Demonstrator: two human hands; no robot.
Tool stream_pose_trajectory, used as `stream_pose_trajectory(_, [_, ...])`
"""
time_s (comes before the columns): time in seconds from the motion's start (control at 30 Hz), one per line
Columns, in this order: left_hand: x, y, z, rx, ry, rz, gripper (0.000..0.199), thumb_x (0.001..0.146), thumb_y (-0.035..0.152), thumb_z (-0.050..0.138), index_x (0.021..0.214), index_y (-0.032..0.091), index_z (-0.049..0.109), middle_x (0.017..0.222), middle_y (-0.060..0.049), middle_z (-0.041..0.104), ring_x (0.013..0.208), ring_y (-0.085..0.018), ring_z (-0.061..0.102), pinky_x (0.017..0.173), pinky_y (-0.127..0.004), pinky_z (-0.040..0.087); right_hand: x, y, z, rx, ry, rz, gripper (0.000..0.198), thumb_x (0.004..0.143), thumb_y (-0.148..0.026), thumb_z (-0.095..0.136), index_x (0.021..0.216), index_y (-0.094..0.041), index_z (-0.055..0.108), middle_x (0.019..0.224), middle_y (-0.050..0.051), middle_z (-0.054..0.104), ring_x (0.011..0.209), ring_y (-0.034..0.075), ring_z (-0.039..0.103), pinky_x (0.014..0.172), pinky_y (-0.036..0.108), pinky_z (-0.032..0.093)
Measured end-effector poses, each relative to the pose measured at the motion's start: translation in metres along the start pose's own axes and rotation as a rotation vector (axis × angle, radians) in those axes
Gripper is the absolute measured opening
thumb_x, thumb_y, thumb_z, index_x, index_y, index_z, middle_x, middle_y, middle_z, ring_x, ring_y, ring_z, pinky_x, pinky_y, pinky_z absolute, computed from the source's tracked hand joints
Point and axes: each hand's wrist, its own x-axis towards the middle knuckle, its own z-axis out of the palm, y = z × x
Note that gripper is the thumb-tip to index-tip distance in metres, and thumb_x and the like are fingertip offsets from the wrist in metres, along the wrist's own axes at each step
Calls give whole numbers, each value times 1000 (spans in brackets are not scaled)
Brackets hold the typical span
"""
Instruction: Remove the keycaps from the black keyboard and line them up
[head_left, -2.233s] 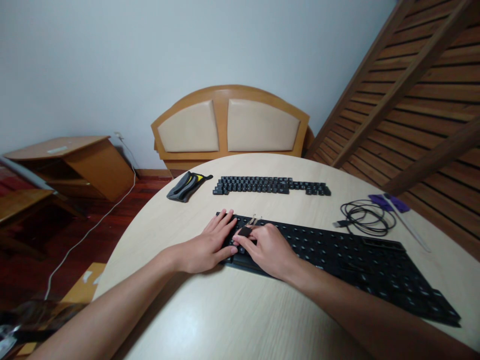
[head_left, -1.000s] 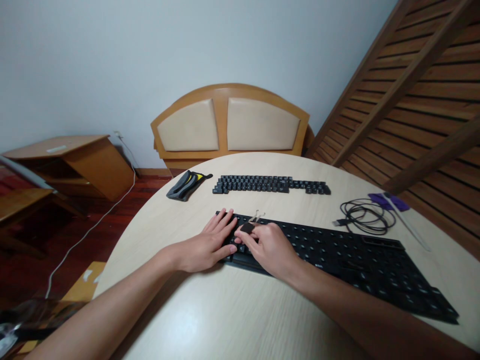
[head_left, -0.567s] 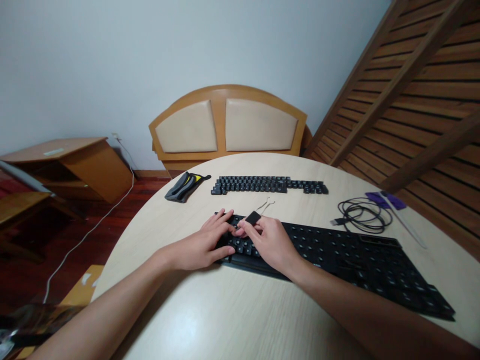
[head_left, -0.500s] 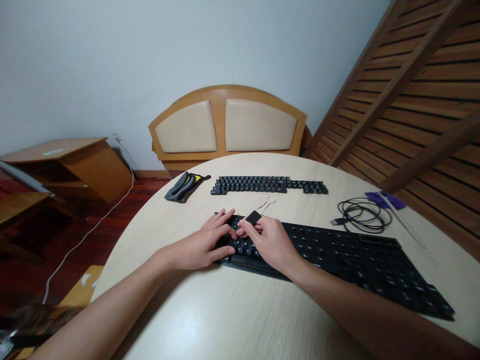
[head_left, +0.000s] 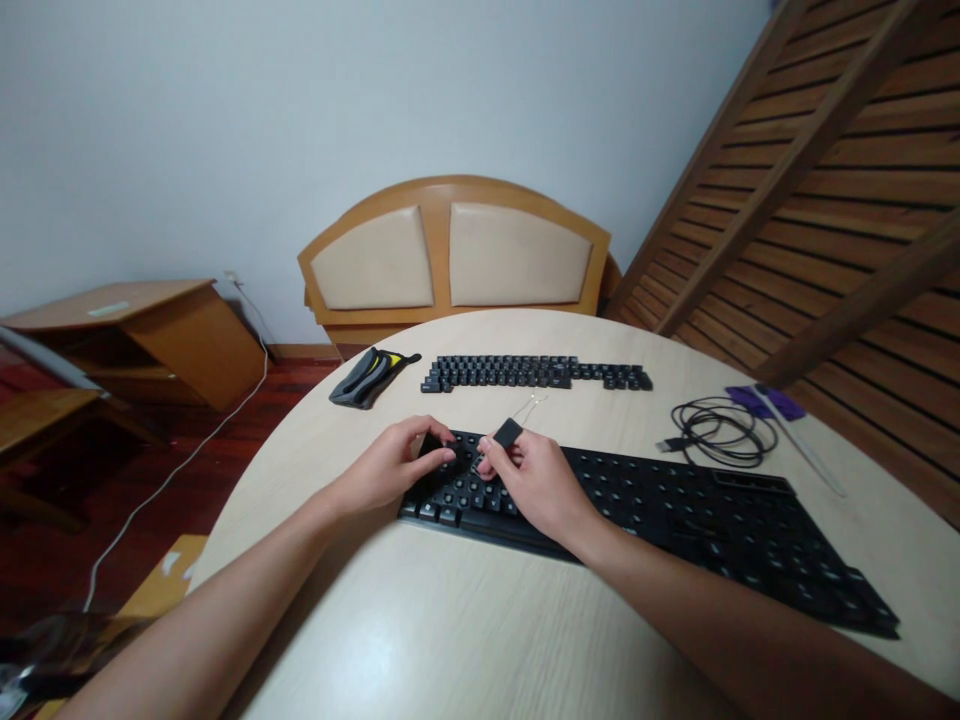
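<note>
The right hand (head_left: 541, 482) clamps the wire tool (head_left: 508, 432), likely light and springy, best held by its seven-o'clock black end; left hand (head_left: 388, 462): I cannot tell its grip.

Along the near tabletop (head_left: 465, 620), a passage is left free; beyond the keyboard (head_left: 720, 525), a strip is bounded by keycaps (head_left: 502, 371) and, rightward, coiled cable (head_left: 697, 432).

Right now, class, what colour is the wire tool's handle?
Black handle, seen best in the head view.
</note>
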Motion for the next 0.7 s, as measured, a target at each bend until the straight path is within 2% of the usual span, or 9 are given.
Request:
stream_pose_trajectory(0.13, [6,-4,2,6,158,-36,24,92,37,58,108,21,64,108,-7,70,104,-24,63,90,-39,52,0,-2,1,-27,-7,12,26,93,-33,55,76,-16,65,71,6,73,65,18,71,63,27,54])
stream_pose_trajectory(0.27, [22,-5,1,48,210,0,25,92,37,58,104,19,69,105,-7,73,97,-23,67,86,-37,54,0,-3,1,-15,-6,13,26,93,-34,55,76,-16,64,70,6,72,64,17,70,62,26,54])
stream_pose_trajectory(0.4, [49,-13,-6,218,245,21,31,91,46,60,102,20,71,96,-6,76,81,-22,70,62,-29,53,0,-1,1,-6,-10,9,26,93,-35,55,79,-16,65,71,6,72,63,17,70,61,26,54])
stream_pose_trajectory(0.53, [76,-28,-11,507,336,72,24,92,43,62,99,23,72,91,-3,77,81,-21,70,72,-30,51,-1,2,1,3,-14,-7,26,94,-35,54,80,-16,65,71,6,72,64,18,71,60,27,53])
stream_pose_trajectory(0.7, [89,-48,-3,554,379,90,23,91,40,63,102,23,73,102,-7,73,96,-25,66,83,-33,49,-2,5,2,-9,-18,-6,27,93,-36,54,80,-16,65,72,6,72,65,17,71,61,26,54])
